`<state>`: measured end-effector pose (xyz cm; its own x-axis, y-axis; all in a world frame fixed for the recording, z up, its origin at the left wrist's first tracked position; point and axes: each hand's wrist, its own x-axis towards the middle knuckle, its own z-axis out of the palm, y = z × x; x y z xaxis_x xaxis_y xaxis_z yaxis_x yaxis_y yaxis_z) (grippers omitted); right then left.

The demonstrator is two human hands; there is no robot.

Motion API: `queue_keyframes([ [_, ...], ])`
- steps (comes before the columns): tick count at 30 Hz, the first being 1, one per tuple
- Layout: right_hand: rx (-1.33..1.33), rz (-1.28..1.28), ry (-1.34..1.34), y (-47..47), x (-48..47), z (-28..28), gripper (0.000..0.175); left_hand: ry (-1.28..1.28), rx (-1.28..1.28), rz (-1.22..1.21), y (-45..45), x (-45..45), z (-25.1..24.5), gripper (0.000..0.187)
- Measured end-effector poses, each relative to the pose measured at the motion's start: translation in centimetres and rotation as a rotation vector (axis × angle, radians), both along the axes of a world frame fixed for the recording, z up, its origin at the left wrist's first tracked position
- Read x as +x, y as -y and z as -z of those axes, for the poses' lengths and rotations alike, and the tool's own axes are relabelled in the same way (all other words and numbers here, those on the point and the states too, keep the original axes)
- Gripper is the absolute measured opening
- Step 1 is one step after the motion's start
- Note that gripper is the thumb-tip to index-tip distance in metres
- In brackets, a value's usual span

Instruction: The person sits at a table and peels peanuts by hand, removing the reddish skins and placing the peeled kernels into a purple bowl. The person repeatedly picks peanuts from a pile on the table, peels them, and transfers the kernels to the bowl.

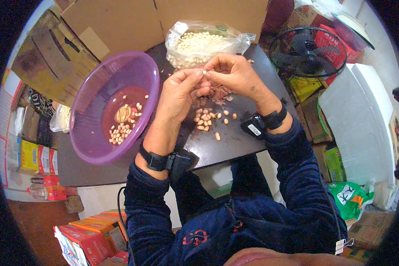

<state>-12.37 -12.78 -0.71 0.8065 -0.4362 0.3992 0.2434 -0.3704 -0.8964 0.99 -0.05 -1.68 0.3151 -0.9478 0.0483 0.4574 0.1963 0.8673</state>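
Note:
My left hand (183,88) and my right hand (234,73) meet above the dark table, their fingertips pinching one small pale peanut (204,72) between them. Beneath the hands lies a heap of reddish peanut skins (217,94). Closer to me, several skin-on peanuts (204,118) are scattered on the tabletop. Just beyond the hands stands a clear plastic bag (242,43) with many pale, skinless peanuts (198,40) inside. A purple plastic basin (83,133) tilts at the left, with skin-on peanuts (120,133) gathered at its bottom.
Cardboard (119,20) rises behind the dark table (216,154). A black fan (308,53) stands at the right, near a white foam panel (355,116) and a green bag (349,199). Red and orange boxes (89,236) are at lower left. A strapped black device is on each wrist.

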Motion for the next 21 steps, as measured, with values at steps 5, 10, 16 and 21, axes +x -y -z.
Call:
queue_keyframes([
  [5,0.087,-0.046,-0.014,-0.11,-0.24,-0.18,0.012,-0.009,0.013,-0.014,0.03,0.08,0.09,0.016],
  [10,0.074,-0.03,-0.051,-0.17,-0.53,-0.76,0.013,0.008,0.021,0.034,-0.02,0.27,-0.1,0.019],
  [16,0.093,-0.041,-0.047,-0.33,-0.53,-0.97,0.013,0.025,-0.009,0.0,-0.08,0.23,-0.13,0.02],
  [21,0.074,-0.081,-0.042,-0.13,-0.62,-0.83,0.013,0.13,0.012,-0.029,-0.26,-0.11,-0.41,0.022],
])
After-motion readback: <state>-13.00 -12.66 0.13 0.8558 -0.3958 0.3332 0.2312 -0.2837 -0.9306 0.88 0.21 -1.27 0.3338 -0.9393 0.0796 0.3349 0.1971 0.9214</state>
